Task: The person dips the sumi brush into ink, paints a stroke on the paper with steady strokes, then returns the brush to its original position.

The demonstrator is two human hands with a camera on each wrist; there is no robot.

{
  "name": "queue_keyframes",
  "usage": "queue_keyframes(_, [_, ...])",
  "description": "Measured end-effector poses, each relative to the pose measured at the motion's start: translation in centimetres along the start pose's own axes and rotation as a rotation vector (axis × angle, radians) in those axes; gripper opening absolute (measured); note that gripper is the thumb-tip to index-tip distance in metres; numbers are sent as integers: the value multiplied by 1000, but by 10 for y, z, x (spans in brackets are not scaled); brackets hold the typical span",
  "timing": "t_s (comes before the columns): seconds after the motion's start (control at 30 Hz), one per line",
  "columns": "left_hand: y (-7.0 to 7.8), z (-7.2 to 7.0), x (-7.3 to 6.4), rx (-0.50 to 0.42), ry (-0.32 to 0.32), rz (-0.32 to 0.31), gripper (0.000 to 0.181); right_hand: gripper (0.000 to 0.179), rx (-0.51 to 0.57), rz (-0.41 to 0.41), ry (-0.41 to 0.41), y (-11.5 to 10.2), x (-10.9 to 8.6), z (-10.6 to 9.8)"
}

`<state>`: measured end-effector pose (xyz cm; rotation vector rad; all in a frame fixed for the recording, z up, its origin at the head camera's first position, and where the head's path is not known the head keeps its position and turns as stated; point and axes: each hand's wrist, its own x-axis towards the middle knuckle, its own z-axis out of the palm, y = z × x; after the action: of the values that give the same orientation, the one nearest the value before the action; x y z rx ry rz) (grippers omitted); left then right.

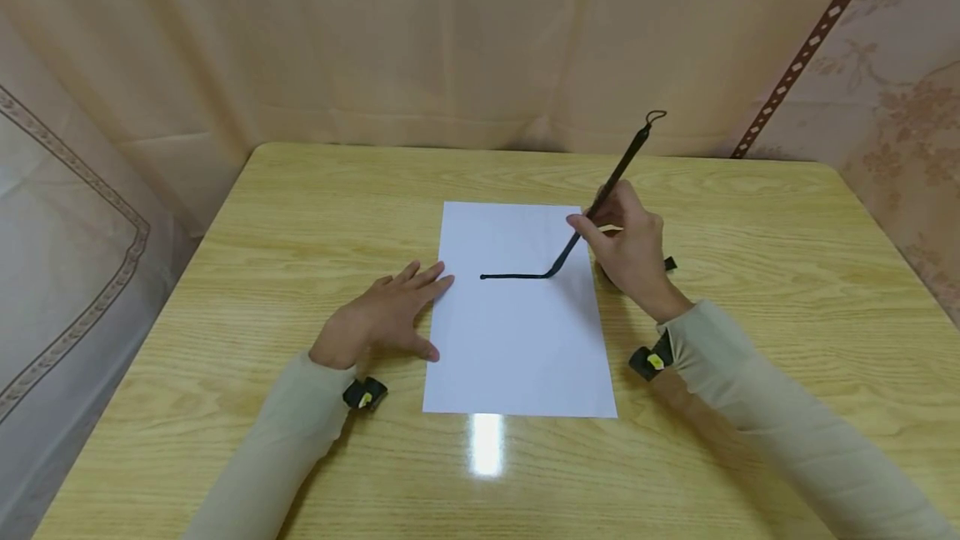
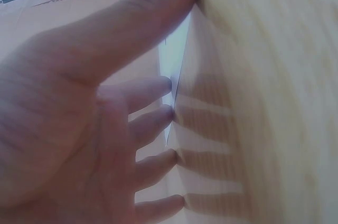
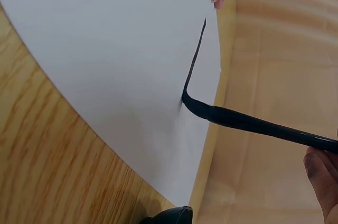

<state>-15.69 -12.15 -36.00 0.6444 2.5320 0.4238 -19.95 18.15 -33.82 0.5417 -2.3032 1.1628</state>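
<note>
My right hand (image 1: 630, 244) pinches a dark calligraphy brush (image 1: 617, 171) with a hanging loop at its top end. The brush leans to the right, and its bent tip touches a white sheet of paper (image 1: 517, 348). A black horizontal stroke (image 1: 513, 277) runs leftward from the tip; the right wrist view shows the brush (image 3: 253, 123) meeting that line. At the sheet's left edge my left hand (image 1: 390, 311) rests with fingers spread, its fingertips on the paper's margin. In the left wrist view the fingers (image 2: 153, 123) are straight against the table and paper.
Behind my right hand a dark round container (image 1: 607, 277) is mostly hidden; its black rim (image 3: 182, 214) shows in the right wrist view. The wooden table (image 1: 300, 215) has a pale curtain (image 1: 420, 40) behind it and patterned cloth (image 1: 892, 82) to the right.
</note>
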Motion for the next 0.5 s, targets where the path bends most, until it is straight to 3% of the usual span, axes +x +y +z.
queue_keyframes(0.5, [-1, 0, 0, 1, -4, 4, 103, 28, -21, -27, 12, -4, -2, -3])
